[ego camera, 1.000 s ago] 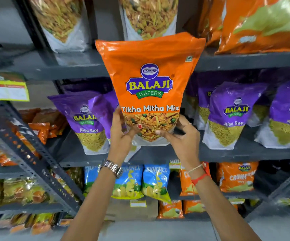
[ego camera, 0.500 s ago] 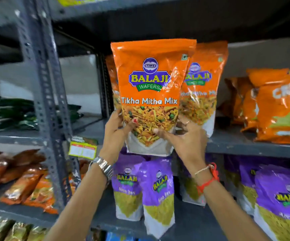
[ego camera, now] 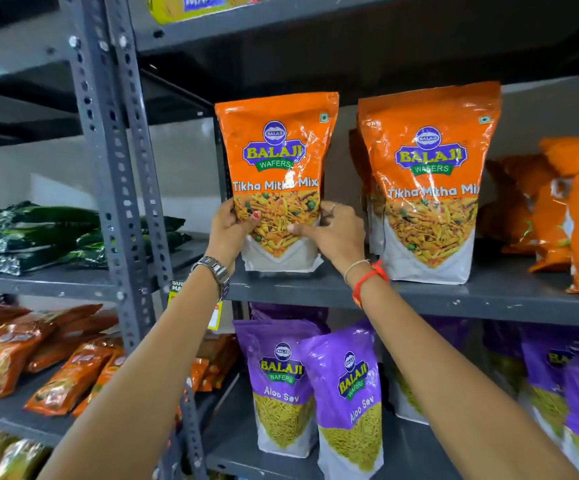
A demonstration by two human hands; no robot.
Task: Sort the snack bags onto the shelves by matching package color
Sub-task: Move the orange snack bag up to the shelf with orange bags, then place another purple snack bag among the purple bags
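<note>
An orange Tikha Mitha Mix bag (ego camera: 276, 161) stands upright at the left end of a grey shelf (ego camera: 419, 296), its base on the shelf board. My left hand (ego camera: 229, 230) grips its lower left side and my right hand (ego camera: 333, 233) grips its lower right side. A second orange Tikha Mitha Mix bag (ego camera: 430, 181) stands upright on the same shelf just to the right, a small gap apart. More orange bags (ego camera: 565, 209) lean at the shelf's right end.
Purple Aloo Sev bags (ego camera: 316, 386) fill the shelf below. A perforated grey upright post (ego camera: 118, 168) stands left of the held bag. The left rack carries dark green packs (ego camera: 56, 233) and orange-brown flat packs (ego camera: 38, 355). Another shelf board runs overhead.
The view rose from the purple shelf to the orange shelf. Both hands carried the orange bag up and back, and its base now rests on the shelf left of the other orange bag.
</note>
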